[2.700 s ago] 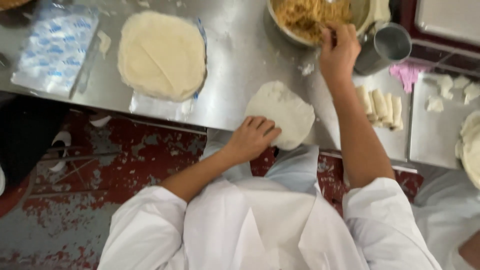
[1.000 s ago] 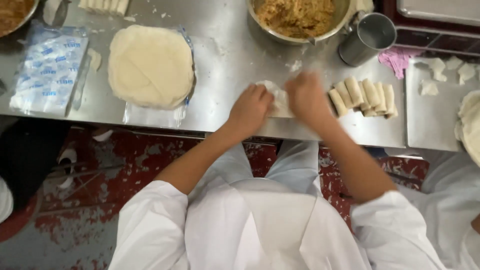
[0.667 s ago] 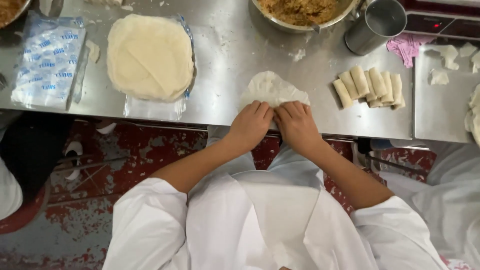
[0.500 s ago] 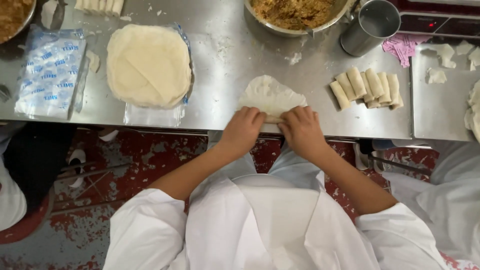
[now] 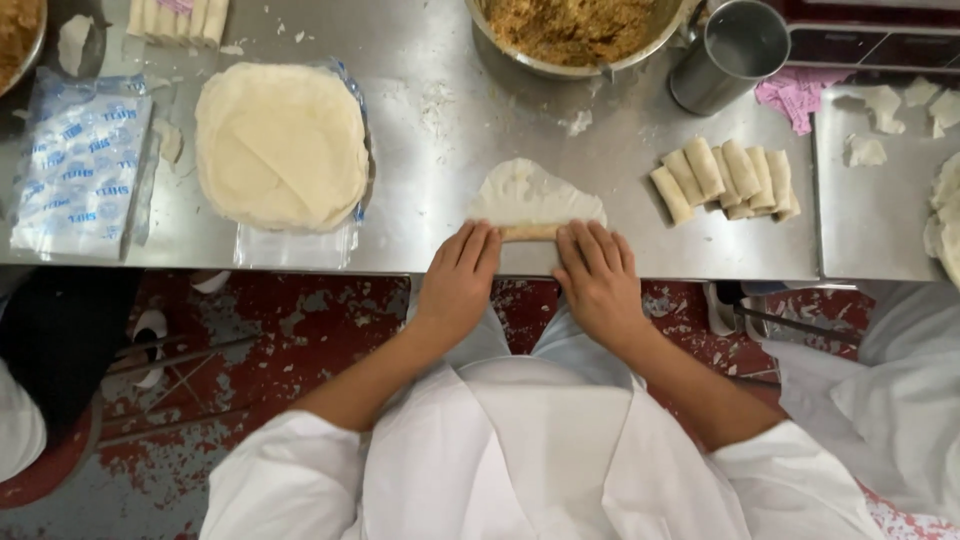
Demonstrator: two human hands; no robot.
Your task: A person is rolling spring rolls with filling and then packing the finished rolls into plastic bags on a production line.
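A thin round wrapper (image 5: 535, 195) lies on the steel table (image 5: 440, 130), its near edge rolled into a filled tube. My left hand (image 5: 457, 282) and my right hand (image 5: 597, 280) rest flat side by side on that rolled edge, fingers together and pointing away from me. Beyond the wrapper stands a large metal bowl (image 5: 575, 35) of brown minced filling. A row of several finished rolls (image 5: 725, 178) lies to the right of the wrapper.
A stack of round wrappers (image 5: 282, 143) sits on plastic at the left, beside a printed plastic packet (image 5: 80, 175). A metal cup (image 5: 730, 55) stands by the bowl. More rolls (image 5: 175, 18) lie at the far left. Another person's white sleeve (image 5: 890, 400) is at right.
My right hand came back from the filling bowl. Both hands folded the wrapper's near edge over the filling and pressed onto the roll, which has moved away from the table edge.
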